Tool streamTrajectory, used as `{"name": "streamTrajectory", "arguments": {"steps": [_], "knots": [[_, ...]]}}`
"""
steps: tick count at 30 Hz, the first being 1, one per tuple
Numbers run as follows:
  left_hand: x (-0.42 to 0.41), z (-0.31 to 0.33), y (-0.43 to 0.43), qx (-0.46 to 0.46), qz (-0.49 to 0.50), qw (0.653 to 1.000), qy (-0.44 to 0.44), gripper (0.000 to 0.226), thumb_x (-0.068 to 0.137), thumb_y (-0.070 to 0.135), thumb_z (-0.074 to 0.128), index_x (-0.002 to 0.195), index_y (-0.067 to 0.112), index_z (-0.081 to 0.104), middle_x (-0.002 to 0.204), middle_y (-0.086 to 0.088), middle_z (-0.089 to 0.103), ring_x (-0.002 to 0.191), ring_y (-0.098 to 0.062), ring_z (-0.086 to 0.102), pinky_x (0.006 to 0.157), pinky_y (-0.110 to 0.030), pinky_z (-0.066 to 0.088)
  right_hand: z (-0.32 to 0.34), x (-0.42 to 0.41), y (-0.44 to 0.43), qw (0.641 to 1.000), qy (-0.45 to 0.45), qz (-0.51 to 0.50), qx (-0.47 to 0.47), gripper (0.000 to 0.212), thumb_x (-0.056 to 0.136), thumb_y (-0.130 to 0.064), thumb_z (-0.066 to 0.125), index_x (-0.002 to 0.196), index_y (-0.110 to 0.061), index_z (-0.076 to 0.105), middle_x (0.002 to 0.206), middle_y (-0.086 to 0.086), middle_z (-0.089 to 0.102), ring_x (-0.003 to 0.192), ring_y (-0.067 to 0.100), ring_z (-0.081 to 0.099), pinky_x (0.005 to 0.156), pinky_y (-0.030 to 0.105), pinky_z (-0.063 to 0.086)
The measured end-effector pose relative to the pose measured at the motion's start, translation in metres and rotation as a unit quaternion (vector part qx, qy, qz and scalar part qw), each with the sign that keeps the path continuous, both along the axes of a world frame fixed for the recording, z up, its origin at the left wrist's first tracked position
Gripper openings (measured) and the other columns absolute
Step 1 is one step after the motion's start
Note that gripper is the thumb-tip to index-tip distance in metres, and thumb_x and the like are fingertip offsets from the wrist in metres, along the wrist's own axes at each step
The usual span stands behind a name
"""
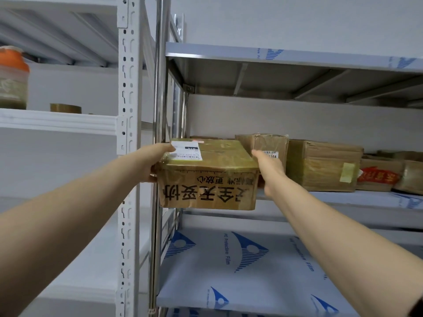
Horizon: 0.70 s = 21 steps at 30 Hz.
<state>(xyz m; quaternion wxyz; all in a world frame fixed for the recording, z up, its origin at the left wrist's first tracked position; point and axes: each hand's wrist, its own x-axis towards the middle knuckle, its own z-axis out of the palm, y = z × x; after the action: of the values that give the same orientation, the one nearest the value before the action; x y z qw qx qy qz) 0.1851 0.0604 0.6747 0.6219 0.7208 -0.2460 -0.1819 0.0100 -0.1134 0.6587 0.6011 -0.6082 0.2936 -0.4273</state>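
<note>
Two hands carry one sealed parcel at the left end of the steel shelf (366,200). We hold the taped cardboard box (208,186) by its short sides. Our left grip (151,164) curls round the left end, thumb laid on top against the white shipping label (188,152), the other fingers hidden below. Our right grip (269,172) clasps the right end, thumb along the top edge, its fingers out of sight behind the box.

The box lies level, its printed face toward us with the black characters upside down, and its front juts out past the shelf edge. We cannot tell whether its far end rests on the shelf. Clear tape seals it all round, so its contents are hidden.

Just behind its right corner stands a small carton (267,144) with a barcode sticker, close against our right grip. Beside that sits a larger taped carton (322,165), then a low box with red print (377,178), all closed. Blue-printed protective film covers the lower shelf (229,271).

On the white rack (57,121) to the left we see a jar with an orange lid (13,78), its contents a murky, blurred brown-green, and a roll of brown tape (65,108) near it.
</note>
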Motion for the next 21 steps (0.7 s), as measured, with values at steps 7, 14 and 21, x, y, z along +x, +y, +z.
{"name": "streamTrajectory", "arguments": {"steps": [7, 14, 21], "knots": [[-0.009, -0.019, 0.008, 0.026, -0.027, 0.999, 0.031, 0.022, 0.09, 0.022, 0.063, 0.105, 0.009, 0.056, 0.091, -0.008, 0.069, 0.08, -0.024, 0.067, 0.071, -0.038, 0.056, -0.01, -0.014, 0.012, 0.997, 0.065, 0.027, -0.006, 0.033, 0.085, -0.021, 0.07, 0.111, -0.009, 0.055, 0.091, 0.006, 0.062, 0.077, 0.017, 0.058, 0.055, 0.028, 0.042], [-0.026, -0.054, 0.028, 0.02, 0.0, 0.999, 0.038, 0.032, 0.083, 0.023, 0.07, 0.108, 0.006, 0.058, 0.101, -0.011, 0.071, 0.093, -0.028, 0.068, 0.078, -0.04, 0.056, -0.032, -0.041, 0.029, 0.988, 0.111, 0.094, -0.057, 0.025, 0.088, -0.02, 0.067, 0.11, -0.009, 0.063, 0.087, -0.001, 0.064, 0.079, 0.012, 0.059, 0.059, 0.025, 0.044], [-0.078, -0.097, 0.069, 0.005, 0.055, 0.997, 0.046, 0.028, 0.085, 0.017, 0.07, 0.108, 0.005, 0.06, 0.1, -0.011, 0.07, 0.092, -0.027, 0.067, 0.075, -0.038, 0.056, -0.089, -0.07, 0.052, 0.985, 0.085, 0.135, -0.063, 0.029, 0.088, -0.01, 0.066, 0.116, -0.004, 0.063, 0.088, 0.0, 0.067, 0.072, 0.008, 0.061, 0.061, 0.019, 0.049]]}}
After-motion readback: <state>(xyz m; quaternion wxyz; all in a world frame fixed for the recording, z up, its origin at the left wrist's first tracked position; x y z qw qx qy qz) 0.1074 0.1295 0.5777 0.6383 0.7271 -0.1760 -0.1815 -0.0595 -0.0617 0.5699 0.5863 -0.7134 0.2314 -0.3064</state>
